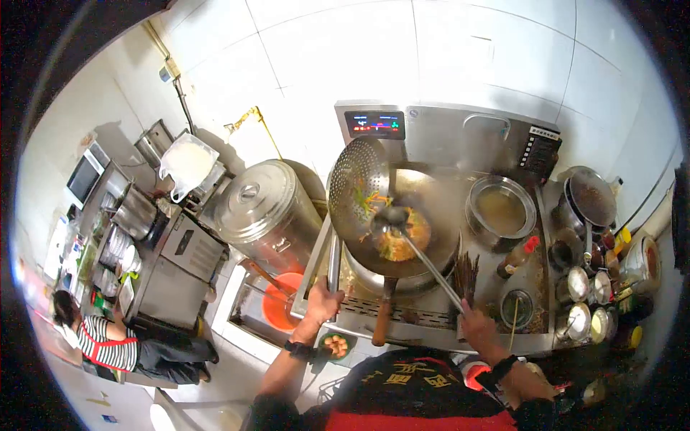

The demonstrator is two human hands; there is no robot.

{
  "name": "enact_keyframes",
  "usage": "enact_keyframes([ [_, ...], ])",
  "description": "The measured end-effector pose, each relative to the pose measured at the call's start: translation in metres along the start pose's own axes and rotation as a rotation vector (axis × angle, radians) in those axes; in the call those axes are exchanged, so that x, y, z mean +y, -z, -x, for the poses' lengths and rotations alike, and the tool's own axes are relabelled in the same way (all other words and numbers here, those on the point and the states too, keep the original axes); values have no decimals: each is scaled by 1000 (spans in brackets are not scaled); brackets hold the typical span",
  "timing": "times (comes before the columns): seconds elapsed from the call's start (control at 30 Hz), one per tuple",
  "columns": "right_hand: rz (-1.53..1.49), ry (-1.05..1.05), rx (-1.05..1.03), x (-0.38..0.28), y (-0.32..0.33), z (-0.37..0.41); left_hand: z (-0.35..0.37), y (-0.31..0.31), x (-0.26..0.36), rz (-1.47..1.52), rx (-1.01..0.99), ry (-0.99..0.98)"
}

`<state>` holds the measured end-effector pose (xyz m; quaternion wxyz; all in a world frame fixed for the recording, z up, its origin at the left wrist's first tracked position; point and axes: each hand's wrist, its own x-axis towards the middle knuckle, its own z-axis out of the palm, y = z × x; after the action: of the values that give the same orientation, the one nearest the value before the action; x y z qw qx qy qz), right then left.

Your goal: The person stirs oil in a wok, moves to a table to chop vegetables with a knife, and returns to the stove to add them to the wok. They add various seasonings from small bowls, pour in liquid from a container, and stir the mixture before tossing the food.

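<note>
My left hand (325, 302) is closed round the handle of a perforated strainer (352, 169), which is tilted over the left side of a wok (442, 262). Some orange and green food pieces (371, 203) lie at the strainer's lower edge. My right hand (476, 325) grips the long metal handle of a ladle (392, 218), whose bowl is over the wok beside the strainer. Orange-yellow food (406, 241) sits in the wok. The wok's wooden handle (384, 323) points towards me, with neither hand on it.
Right of the wok are a metal pot of liquid (501, 208), a red-capped bottle (519, 257) and seasoning bowls (578, 284). On the left stand a large lidded pot (266, 208) and an orange bucket (282, 302). A person (108, 345) is at the far-left counter.
</note>
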<state>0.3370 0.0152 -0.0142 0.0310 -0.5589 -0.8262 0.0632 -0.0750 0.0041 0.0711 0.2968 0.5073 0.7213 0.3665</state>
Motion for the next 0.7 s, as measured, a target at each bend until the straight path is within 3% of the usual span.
enact_keyframes([
  [0.07,-462,207,274,-7,5,-19,4,8,13,116,-43,45],
  [0.1,-473,202,272,-18,6,-30,3,9,11,192,-98,67],
  [0.17,-794,259,327,-55,13,-51,3,10,12,295,-193,90],
  [0.3,-733,429,407,-55,1,-45,-1,13,33,309,-226,120],
  [0.37,-339,299,268,-19,-19,-18,-7,14,33,335,-188,125],
  [0.43,20,17,7,3,-1,0,-7,18,35,350,-138,132],
  [0.53,-30,38,50,43,12,4,-6,19,25,302,-139,114],
  [0.57,-35,34,49,40,11,-1,0,18,27,286,-132,104],
  [0.63,-369,183,314,30,10,-15,10,19,40,295,-173,120],
  [0.7,-424,174,334,3,-4,-42,14,9,33,398,-220,121],
])
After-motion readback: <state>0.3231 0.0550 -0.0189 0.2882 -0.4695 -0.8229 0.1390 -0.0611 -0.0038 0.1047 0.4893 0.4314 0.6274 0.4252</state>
